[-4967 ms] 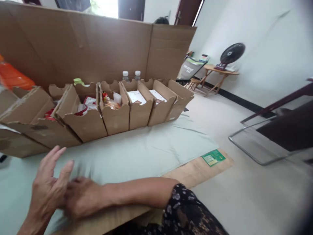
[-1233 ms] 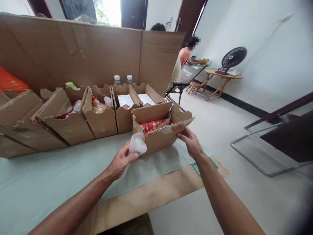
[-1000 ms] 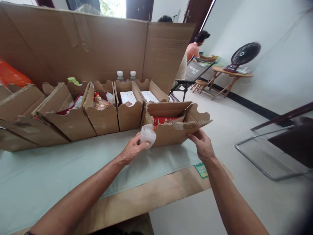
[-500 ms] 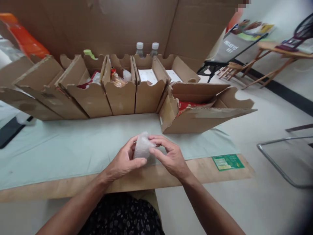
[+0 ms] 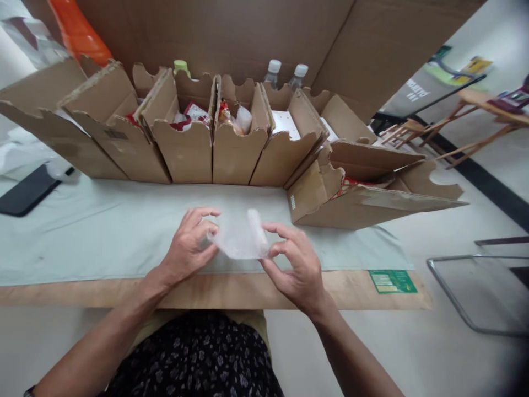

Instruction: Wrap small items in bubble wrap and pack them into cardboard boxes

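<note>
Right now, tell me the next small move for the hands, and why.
Probably ease the bare left hand outward to open more of the translucent white plastic sheet: one loose stretch spans between the hands, while its end by the bare right hand looks rolled up.

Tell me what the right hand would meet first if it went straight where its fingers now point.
First, the partly rolled, translucent white plastic sheet that the right hand touches; beyond, perhaps the left hand, though depth is unclear.
</note>
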Motion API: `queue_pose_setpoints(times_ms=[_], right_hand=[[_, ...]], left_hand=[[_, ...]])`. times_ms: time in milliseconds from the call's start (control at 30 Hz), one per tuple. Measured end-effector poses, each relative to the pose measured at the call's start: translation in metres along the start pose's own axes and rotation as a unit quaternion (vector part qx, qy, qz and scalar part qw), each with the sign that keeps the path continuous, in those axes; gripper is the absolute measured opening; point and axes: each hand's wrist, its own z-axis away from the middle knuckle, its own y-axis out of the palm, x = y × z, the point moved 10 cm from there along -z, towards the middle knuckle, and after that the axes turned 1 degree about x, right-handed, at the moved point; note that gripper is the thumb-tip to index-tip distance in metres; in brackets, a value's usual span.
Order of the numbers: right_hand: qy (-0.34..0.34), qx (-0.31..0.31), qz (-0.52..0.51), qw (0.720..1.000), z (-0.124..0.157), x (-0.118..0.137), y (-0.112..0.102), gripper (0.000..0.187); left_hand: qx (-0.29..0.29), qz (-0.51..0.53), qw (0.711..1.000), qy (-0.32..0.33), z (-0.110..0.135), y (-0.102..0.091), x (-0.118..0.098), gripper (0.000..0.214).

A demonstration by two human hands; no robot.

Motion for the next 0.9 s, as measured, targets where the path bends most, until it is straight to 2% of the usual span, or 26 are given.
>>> queue_pose_setpoints(times_ms=[67,133,233,300,400,467,533,600,700,800,900], right_hand=[[-0.033,0.069,0.064,0.995,0.013,-0.001,0.017,0.015],[-0.022,0.126,0.085,0.988,0.025,-0.009,0.027,0.019],[0.004,0.104,0.098,0.990,0.023,-0.008,0.021,0.012],[-0.025,0.111,0.097,0.989,0.012,0.008,0.030,0.015],[-0.093,0.209,0.092,0.969,0.001,0.027,0.068,0.026],[-0.094,0.264,0.104,0.954,0.004,0.019,0.087,0.021],[-0.060,0.270,0.129,0.952,0.012,-0.003,0.088,0.017],[-0.018,0.233,0.172,0.957,0.022,-0.028,0.068,0.016],[0.020,0.173,0.241,0.955,0.034,-0.048,0.021,0.021],[0.004,0.109,0.243,0.964,0.024,-0.033,-0.037,0.017],[-0.044,-0.006,0.247,0.968,-0.018,-0.003,-0.106,0.009]], left_hand=[[0.012,-0.125,0.991,0.056,0.009,-0.004,0.003,0.014],[0.059,-0.171,0.981,0.067,0.021,0.000,0.015,0.018],[0.108,-0.173,0.977,0.059,0.036,0.006,0.027,0.021],[0.111,-0.171,0.977,0.061,0.039,0.008,0.027,0.023],[0.094,-0.184,0.976,0.075,0.036,0.007,0.023,0.024],[0.081,-0.204,0.973,0.073,0.035,0.002,0.026,0.026],[0.075,-0.223,0.970,0.062,0.037,-0.005,0.032,0.027],[0.075,-0.232,0.968,0.054,0.044,-0.010,0.039,0.029],[0.065,-0.233,0.969,0.054,0.055,-0.014,0.044,0.032],[0.033,-0.234,0.970,0.061,0.059,-0.020,0.048,0.029],[-0.011,-0.254,0.965,0.068,0.058,-0.029,0.056,0.020]])
